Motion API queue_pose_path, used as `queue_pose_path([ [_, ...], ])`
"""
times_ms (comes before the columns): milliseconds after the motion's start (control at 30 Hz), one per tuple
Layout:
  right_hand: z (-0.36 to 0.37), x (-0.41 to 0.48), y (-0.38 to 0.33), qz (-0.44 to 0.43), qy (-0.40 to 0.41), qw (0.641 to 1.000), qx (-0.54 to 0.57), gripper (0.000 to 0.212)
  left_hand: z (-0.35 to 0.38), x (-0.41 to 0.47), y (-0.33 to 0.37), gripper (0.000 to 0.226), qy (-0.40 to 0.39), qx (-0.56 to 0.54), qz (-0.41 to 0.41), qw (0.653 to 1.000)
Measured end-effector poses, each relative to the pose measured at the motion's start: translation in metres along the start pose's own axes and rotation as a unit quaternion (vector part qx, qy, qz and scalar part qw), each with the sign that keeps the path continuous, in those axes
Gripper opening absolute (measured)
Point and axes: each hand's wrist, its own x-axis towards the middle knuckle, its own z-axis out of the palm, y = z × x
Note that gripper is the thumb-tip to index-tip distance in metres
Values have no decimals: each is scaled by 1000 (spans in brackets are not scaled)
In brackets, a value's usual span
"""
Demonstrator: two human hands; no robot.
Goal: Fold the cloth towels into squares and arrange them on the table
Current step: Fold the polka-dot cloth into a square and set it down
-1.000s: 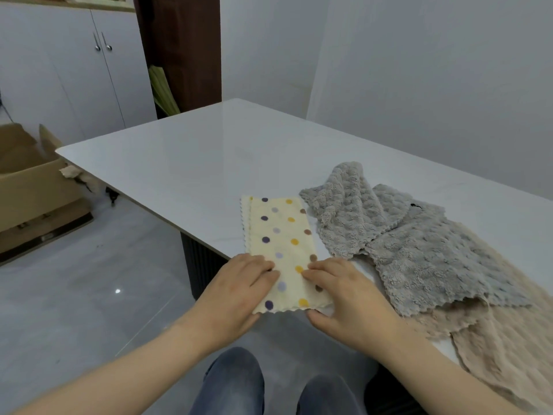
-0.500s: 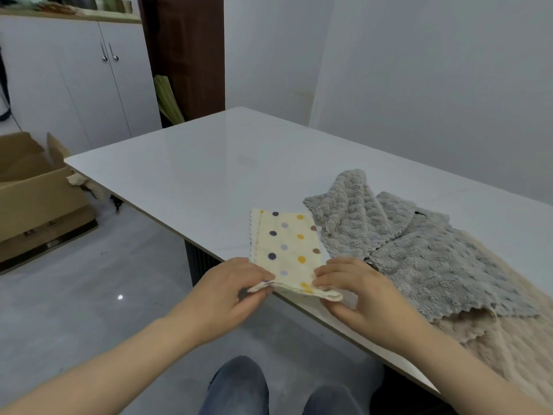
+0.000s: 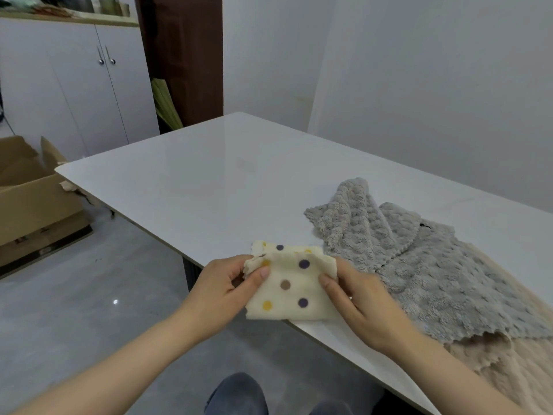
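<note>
My left hand [image 3: 227, 283] and right hand [image 3: 356, 298] pinch the dotted towel's [image 3: 288, 287] 2 sides, aligning edges over the table [image 3: 209, 187].

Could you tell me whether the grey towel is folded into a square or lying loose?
Loose: the grey towel lies rumpled and spread on the table, partly over the beige towel.

Left hand [image 3: 223, 283] and right hand [image 3: 356, 301] pinch the 2 side edges of a cream dotted towel [image 3: 291, 287], which is folded to a rough square and held over the near edge of the white worktop [image 3: 209, 181]. Just beside it on the right, a crumpled grey towel [image 3: 419, 265] lies over a beige towel [image 3: 514, 375]. On the floor at left stands a cardboard box [image 3: 27, 202], near a white 2-door cabinet [image 3: 74, 91].
</note>
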Motion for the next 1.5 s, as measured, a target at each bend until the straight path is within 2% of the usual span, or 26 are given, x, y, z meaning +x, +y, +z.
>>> queue_pose_path([
  [100, 6, 5, 3, 45, 25, 998, 22, 55, 3, 7, 4, 31, -2, -65, -79, 995],
  [200, 12, 13, 10, 97, 49, 992, 58, 39, 4, 10, 7, 16, -42, -91, -125, 987],
  [300, 14, 22, 15, 143, 40, 986, 78, 28, 4, 14, 3, 15, -58, -92, -140, 984],
  [433, 15, 33, 15, 174, 18, 982, 70, 27, 9, 19, 0, 43, 7, -19, -134, 991],
  [567, 16, 43, 15, 187, 13, 982, 35, 32, 15, 23, 1, 35, 81, -4, -155, 985],
  [700, 20, 51, 17, 204, 9, 979, -8, 37, 12, 24, -6, 29, 73, 21, -198, 977],
  [800, 25, 54, 17, 209, 26, 977, -33, 40, 10, 24, -9, 27, 73, 84, -193, 975],
  [1100, 35, 53, 18, 210, 54, 975, -51, 37, 12, 26, -8, 24, 70, 146, -182, 970],
  [1367, 35, 52, 17, 232, 79, 969, -28, 15, 14, 26, -10, 21, 71, 182, -169, 966],
  [1500, 41, 46, 11, 209, 109, 965, -114, 19, 15, 25, -9, 13, 79, 191, -159, 965],
])
